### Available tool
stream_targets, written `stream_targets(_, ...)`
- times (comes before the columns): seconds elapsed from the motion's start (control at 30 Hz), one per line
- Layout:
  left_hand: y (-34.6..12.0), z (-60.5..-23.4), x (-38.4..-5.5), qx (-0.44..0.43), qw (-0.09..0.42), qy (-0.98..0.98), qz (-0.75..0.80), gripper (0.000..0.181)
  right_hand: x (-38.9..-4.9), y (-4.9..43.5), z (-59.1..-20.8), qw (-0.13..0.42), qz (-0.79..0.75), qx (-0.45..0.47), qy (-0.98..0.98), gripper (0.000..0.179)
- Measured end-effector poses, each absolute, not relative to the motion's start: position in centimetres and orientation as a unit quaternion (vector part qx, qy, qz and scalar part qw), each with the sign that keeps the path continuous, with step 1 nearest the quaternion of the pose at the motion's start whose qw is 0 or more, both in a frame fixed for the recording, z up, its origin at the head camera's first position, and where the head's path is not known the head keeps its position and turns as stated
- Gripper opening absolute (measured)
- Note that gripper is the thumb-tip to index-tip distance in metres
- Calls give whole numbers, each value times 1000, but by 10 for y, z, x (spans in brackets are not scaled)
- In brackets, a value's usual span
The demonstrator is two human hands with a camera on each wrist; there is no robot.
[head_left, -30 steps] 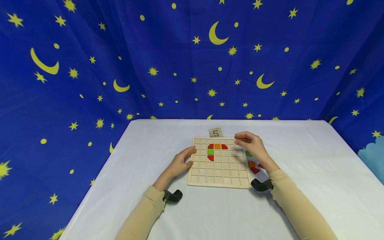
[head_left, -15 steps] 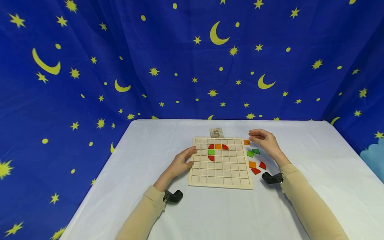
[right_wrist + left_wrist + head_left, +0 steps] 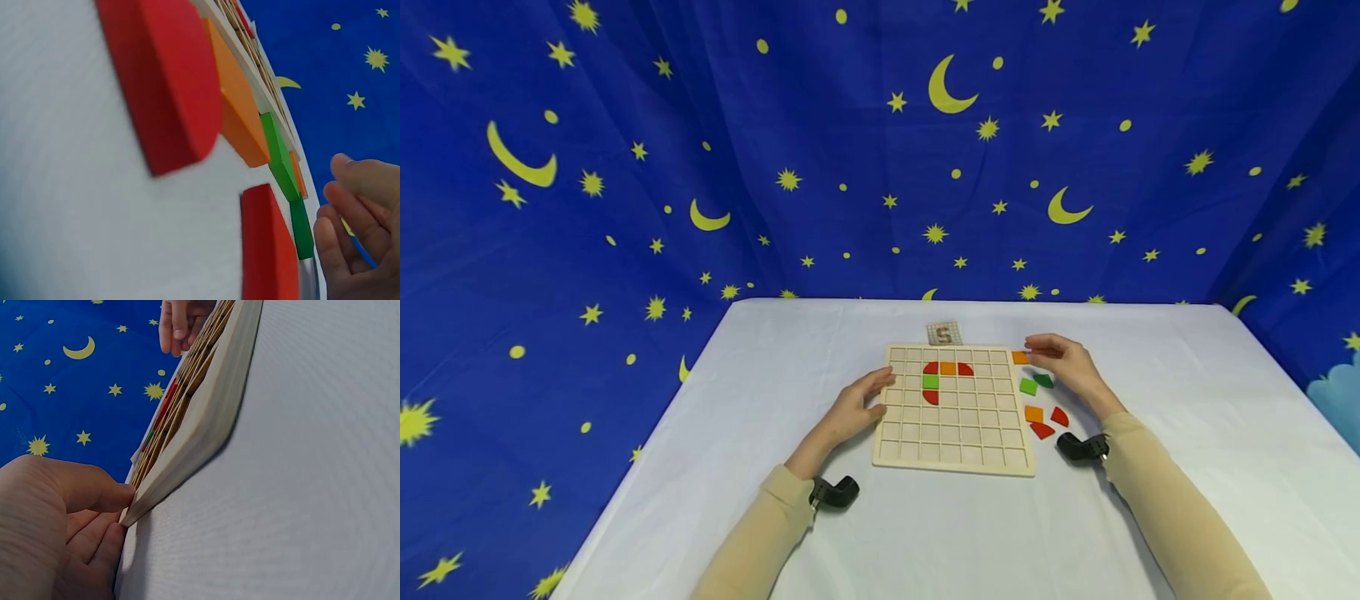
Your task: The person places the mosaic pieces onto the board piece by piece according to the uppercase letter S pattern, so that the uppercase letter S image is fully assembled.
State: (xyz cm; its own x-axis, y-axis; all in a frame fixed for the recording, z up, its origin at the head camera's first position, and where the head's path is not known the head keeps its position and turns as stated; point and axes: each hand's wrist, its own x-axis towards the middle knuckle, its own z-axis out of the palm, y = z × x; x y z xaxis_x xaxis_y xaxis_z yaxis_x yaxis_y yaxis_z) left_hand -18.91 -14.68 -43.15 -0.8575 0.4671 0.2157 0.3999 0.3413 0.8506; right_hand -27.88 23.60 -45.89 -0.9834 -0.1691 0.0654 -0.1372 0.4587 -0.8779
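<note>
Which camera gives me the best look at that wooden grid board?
The head view: it shows nearly the whole board from above, with its coloured pieces. The left wrist view gives a slanted edge and corner; the right wrist view, only a strip behind loose pieces.

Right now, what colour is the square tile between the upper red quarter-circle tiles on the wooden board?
Square tile: orange, clearest in the head view.

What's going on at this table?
A person's left hand touches the left edge of a square, pale wooden grid board. Five flat red, orange and green pieces sit in its cells. The right hand is at a loose flat orange piece to the board's right, near other loose coloured pieces.
</note>
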Motion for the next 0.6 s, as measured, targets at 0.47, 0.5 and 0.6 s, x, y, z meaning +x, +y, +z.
stream_targets(0.47, -146, -430, -187, 258, 32, 826, 500, 60, -282, 234, -469, -9, -447, -111, 888, 38)
stream_targets(0.5, -146, -431, -187, 259, 33, 827, 499, 60, -283, 234, -470, -11, -444, -111, 889, 38)
stream_targets(0.6, -146, -432, -188, 261, 32, 826, 498, 61, -283, 234, -472, -17, -434, -112, 894, 38)
